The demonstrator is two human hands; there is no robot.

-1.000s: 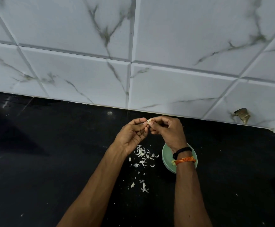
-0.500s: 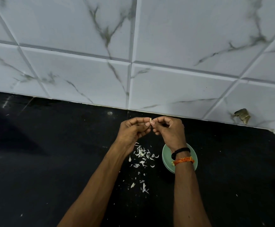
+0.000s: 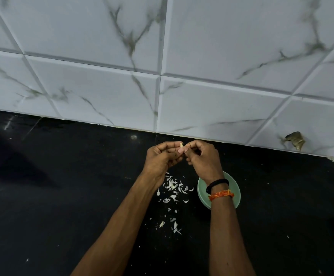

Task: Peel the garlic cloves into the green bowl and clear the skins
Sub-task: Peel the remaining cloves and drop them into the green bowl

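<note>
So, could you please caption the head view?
Both hands peel a garlic clove above white skins beside a green bowl.

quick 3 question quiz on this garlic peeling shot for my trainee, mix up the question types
1. True or false: the loose skins lie inside the green bowl.
2. Multiple choice: the garlic clove is
A. lying on the black counter
B. pinched between the fingertips of the left hand and the right hand
C. sitting in the bowl
3. Fill the gap: the orange thread band and the black band are on the ____ wrist.

Key
1. False: they are scattered on the counter, left of the bowl.
2. B
3. right
</note>
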